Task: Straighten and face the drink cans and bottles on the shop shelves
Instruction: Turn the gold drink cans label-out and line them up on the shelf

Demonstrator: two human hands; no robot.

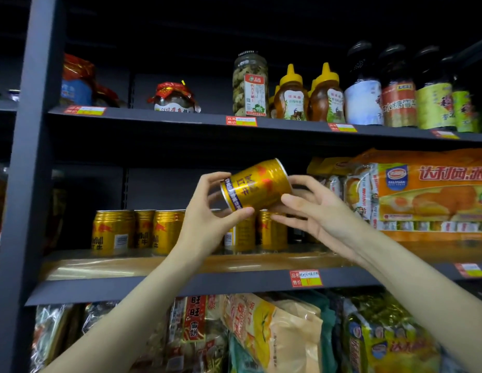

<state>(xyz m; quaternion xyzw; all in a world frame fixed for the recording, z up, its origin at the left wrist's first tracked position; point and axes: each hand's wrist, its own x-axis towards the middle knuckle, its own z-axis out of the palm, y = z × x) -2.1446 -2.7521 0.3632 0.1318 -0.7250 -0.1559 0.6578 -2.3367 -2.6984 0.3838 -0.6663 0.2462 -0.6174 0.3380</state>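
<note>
A gold drink can [257,183] with red bulls and a blue band is lifted above the middle shelf [180,282], tilted with one end pointing up and to the right. My left hand [210,211] grips its lower left end between thumb and fingers. My right hand [304,208] cups its right side and underside with curled fingers. Below and behind the hands, several matching gold cans [113,232] stand upright in a row on the shelf; some are hidden by my hands.
Orange cake packs [428,192] fill the shelf to the right of the cans. The upper shelf holds jars [250,86], honey bottles [291,96] and dark drink bottles [398,87]. Snack bags [272,335] lie on the shelf below. A grey upright post [32,146] stands at left.
</note>
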